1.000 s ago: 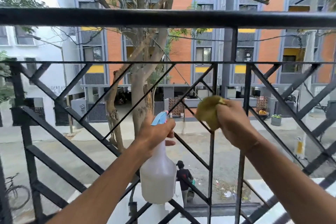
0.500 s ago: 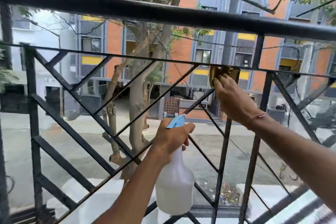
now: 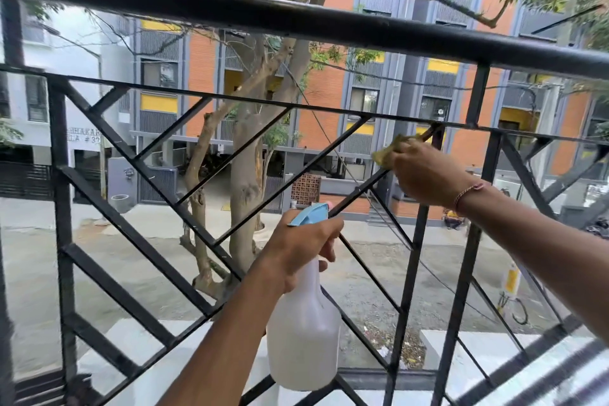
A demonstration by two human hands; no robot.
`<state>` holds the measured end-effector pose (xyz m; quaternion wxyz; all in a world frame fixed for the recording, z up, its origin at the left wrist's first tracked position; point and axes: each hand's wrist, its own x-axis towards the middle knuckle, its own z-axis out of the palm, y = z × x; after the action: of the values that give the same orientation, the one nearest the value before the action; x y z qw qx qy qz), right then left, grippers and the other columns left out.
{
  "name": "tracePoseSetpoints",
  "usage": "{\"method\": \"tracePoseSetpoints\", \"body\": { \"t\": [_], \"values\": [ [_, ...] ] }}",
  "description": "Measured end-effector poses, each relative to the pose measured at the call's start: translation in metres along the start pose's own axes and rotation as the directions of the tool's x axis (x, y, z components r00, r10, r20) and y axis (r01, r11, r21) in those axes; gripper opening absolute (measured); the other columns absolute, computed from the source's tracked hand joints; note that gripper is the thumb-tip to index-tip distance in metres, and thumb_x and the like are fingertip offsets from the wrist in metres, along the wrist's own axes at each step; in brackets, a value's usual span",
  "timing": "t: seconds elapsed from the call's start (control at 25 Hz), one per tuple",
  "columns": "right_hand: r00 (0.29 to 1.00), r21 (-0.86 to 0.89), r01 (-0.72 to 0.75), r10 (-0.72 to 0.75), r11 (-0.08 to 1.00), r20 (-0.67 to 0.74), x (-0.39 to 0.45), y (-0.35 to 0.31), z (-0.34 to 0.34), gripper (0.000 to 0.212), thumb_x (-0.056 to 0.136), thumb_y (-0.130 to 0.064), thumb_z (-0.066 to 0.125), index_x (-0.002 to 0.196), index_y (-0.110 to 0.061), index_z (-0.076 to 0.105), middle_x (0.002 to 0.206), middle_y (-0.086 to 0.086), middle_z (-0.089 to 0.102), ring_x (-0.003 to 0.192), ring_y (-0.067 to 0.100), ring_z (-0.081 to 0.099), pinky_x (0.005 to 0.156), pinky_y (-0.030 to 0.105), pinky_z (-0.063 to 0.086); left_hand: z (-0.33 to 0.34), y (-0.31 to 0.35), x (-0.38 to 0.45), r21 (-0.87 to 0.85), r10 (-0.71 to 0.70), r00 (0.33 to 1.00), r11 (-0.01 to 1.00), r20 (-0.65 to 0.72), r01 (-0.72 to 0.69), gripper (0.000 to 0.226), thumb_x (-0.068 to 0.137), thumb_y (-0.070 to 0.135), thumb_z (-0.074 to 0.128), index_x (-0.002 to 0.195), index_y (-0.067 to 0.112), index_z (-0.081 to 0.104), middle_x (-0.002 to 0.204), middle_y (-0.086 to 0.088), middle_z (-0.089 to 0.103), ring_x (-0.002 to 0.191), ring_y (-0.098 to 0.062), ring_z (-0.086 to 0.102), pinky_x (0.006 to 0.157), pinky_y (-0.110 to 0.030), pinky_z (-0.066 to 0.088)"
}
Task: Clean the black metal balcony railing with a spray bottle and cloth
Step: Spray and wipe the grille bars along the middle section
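1. Head view: the left hand (image 3: 304,245) is gripping the neck of a white spray bottle (image 3: 303,333) with a blue trigger head; its contents cannot be told.
2. The right hand (image 3: 428,175) is clutching a yellow cloth (image 3: 390,152), pressing it against the black railing (image 3: 296,20) where an upright meets the thin upper bar.
3. A tree (image 3: 245,155), street and orange buildings are showing beyond.

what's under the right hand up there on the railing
A yellow cloth sticks out from under the right hand, pressed near the railing joint. The rest of the cloth and the bar beneath are covered.
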<state>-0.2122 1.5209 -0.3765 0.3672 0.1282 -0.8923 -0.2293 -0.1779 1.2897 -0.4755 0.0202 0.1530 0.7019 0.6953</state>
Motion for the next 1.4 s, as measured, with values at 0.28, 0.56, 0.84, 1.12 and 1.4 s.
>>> {"method": "tracePoseSetpoints", "body": {
  "t": [0.28, 0.56, 0.84, 1.12, 1.4],
  "values": [
    [0.969, 0.109, 0.229, -0.237, 0.967, 0.07, -0.011, -0.111, 0.036, 0.038, 0.097, -0.011, 0.035, 0.126, -0.012, 0.06, 0.117, 0.008, 0.063, 0.109, 0.024, 0.056, 0.101, 0.039, 0.046, -0.03, -0.006, -0.004, -0.06, 0.003, 0.998, 0.998, 0.057, 0.0, 0.023, 0.089, 0.006, 0.064, 0.067, 0.012, 0.066, 0.072, -0.014, 0.069, 0.074, -0.024, 0.07, 0.051, -0.024, 0.047],
    [0.904, 0.179, 0.398, -0.417, 0.9, 0.09, -0.013, -0.214, 0.071, 0.063, 0.084, -0.018, 0.015, 0.131, -0.003, 0.056, 0.129, 0.024, 0.058, 0.113, 0.042, 0.058, 0.098, 0.052, 0.045, -0.085, -0.009, -0.007, -0.029, -0.018, 1.0, 0.999, 0.014, 0.019, 0.012, 0.081, 0.015, 0.075, 0.08, 0.004, 0.071, 0.083, -0.023, 0.071, 0.083, -0.033, 0.068, 0.05, -0.027, 0.048],
    [0.878, 0.195, 0.443, -0.467, 0.875, 0.099, -0.01, -0.25, 0.104, 0.035, 0.088, -0.01, 0.049, 0.116, -0.004, 0.067, 0.133, 0.031, 0.052, 0.106, 0.046, 0.06, 0.086, 0.051, 0.053, -0.1, -0.02, -0.014, 0.0, -0.074, 0.997, 0.997, -0.004, 0.074, 0.007, 0.09, 0.003, 0.063, 0.086, 0.0, 0.068, 0.072, -0.016, 0.068, 0.061, -0.021, 0.066, 0.048, -0.024, 0.047],
    [0.902, 0.312, 0.43, -0.415, 0.847, -0.116, -0.01, -0.199, 0.059, 0.01, 0.086, -0.003, 0.063, 0.093, -0.005, 0.069, 0.084, 0.014, 0.07, 0.077, 0.033, 0.07, 0.067, 0.039, 0.059, -0.079, -0.025, -0.01, -0.041, -0.095, 0.995, 0.995, 0.0, 0.095, 0.016, 0.091, 0.004, 0.062, 0.075, 0.004, 0.066, 0.071, -0.014, 0.069, 0.074, -0.025, 0.069, 0.049, -0.022, 0.042],
    [0.976, -0.16, 0.205, -0.19, 0.965, 0.106, 0.006, -0.038, 0.001, 0.027, 0.101, -0.009, 0.041, 0.12, -0.015, 0.061, 0.096, 0.004, 0.067, 0.08, 0.021, 0.068, 0.067, 0.033, 0.061, -0.042, -0.035, 0.001, -0.088, -0.136, 0.984, 0.985, 0.11, 0.146, 0.014, 0.091, 0.01, 0.063, 0.077, 0.01, 0.067, 0.072, -0.008, 0.07, 0.072, -0.019, 0.071, 0.049, -0.019, 0.043]
  ]
}}
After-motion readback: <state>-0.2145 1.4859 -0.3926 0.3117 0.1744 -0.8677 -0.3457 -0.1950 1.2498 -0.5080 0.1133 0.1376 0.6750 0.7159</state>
